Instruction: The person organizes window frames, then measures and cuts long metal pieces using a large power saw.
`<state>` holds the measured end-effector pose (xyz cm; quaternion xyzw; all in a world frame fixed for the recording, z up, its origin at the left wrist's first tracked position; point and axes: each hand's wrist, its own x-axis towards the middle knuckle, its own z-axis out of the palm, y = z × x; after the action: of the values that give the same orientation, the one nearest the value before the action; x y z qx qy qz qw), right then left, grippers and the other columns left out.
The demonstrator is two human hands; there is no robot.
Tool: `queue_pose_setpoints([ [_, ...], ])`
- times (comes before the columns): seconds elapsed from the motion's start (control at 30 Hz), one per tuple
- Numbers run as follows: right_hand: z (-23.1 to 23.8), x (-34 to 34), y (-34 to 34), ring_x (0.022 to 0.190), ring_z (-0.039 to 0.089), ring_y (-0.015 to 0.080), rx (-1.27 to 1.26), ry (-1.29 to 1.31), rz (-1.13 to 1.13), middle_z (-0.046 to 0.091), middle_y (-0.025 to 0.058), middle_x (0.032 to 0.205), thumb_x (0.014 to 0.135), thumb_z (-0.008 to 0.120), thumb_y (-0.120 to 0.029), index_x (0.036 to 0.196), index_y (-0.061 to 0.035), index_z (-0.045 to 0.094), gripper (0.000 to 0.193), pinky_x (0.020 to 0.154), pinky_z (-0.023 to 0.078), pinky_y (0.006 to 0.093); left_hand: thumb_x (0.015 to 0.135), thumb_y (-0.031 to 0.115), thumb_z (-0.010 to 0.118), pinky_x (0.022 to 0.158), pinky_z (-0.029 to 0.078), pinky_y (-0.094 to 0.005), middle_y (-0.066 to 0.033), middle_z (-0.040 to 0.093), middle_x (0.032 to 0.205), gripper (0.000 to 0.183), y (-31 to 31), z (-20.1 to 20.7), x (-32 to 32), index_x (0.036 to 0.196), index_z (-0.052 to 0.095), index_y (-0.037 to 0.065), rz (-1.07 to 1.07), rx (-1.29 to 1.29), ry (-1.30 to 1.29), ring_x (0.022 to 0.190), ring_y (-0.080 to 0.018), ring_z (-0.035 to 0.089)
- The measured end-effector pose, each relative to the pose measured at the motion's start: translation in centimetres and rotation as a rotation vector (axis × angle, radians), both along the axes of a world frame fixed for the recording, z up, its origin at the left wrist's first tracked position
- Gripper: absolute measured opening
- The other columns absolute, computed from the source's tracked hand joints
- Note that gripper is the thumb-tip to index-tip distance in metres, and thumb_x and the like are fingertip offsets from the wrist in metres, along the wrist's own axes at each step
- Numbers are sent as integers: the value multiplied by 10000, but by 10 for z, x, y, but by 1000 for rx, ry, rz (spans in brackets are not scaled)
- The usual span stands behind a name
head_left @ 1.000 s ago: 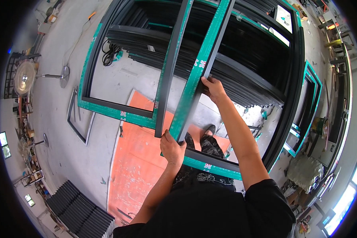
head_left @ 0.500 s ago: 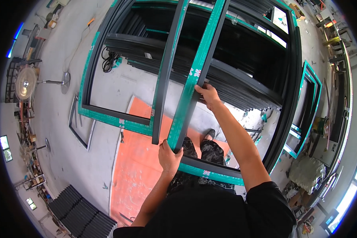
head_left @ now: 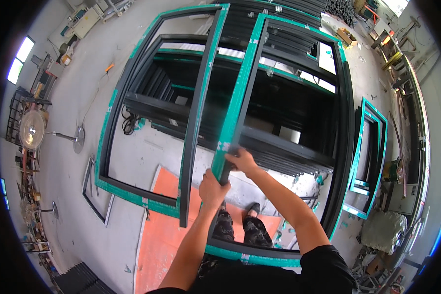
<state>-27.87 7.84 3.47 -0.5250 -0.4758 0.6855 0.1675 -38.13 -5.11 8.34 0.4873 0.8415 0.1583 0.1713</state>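
Two large dark grey rectangular frames with green protective film stand upright side by side in front of me. My left hand (head_left: 213, 190) is wrapped round the near upright of the right-hand frame (head_left: 236, 103), low down. A little higher, my right hand (head_left: 241, 162) is closed on the same upright, thumb on the green face; some of its fingers are hidden behind. The left-hand frame (head_left: 137, 198) stands just left of my left hand, separated by a narrow gap. Behind both lies a stack of dark bars (head_left: 274, 159).
Orange sheeting (head_left: 157, 240) covers the floor by my feet. A smaller green-edged frame (head_left: 357, 211) leans at the right, near a bulky pale bag (head_left: 383, 230). A standing fan (head_left: 33, 130) and a thin metal frame (head_left: 95, 206) are on the left.
My left hand has moved up the upright, closer to my right hand. The view has tilted, so the frames sit lower and more of their tops shows.
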Motion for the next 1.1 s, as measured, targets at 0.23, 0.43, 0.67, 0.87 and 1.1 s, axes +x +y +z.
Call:
queue_pose_setpoints([
  [0.23,23,-37,172,987,594,375,454,-487,-157,605,237,1037,682,734,-495,1148,26,412,770,820,483,423,609,336,749,633,508,-447,-197,587,870,690,-7,-3,2,1099,454,-51,5,37,31,753,-364,613],
  [0.43,39,-53,272,967,615,376,474,-786,-345,615,237,1050,714,637,-603,1192,42,350,853,818,500,425,590,368,765,580,507,-405,-163,555,848,738,-10,4,6,1094,440,-62,-23,-33,-12,699,-331,601],
  [0.67,43,-66,283,878,647,367,564,-1044,-112,642,251,922,811,491,-624,1304,132,224,941,737,533,416,616,374,754,588,510,-406,-163,540,879,747,-8,8,-5,1126,422,-60,-15,-110,-132,716,-325,593],
  [0.87,53,-58,274,849,656,345,554,-1053,-22,649,238,921,845,405,-648,1367,132,142,975,689,536,390,619,361,755,620,508,-413,-172,529,906,765,-11,4,-3,1148,403,-66,-42,-111,-119,757,-329,588],
  [1.1,42,9,148,852,613,358,804,-592,98,640,168,887,868,523,-476,1271,-10,423,624,739,500,416,653,338,738,682,487,-450,-227,534,955,765,-12,0,-4,1179,381,-86,-57,45,38,815,-377,576],
])
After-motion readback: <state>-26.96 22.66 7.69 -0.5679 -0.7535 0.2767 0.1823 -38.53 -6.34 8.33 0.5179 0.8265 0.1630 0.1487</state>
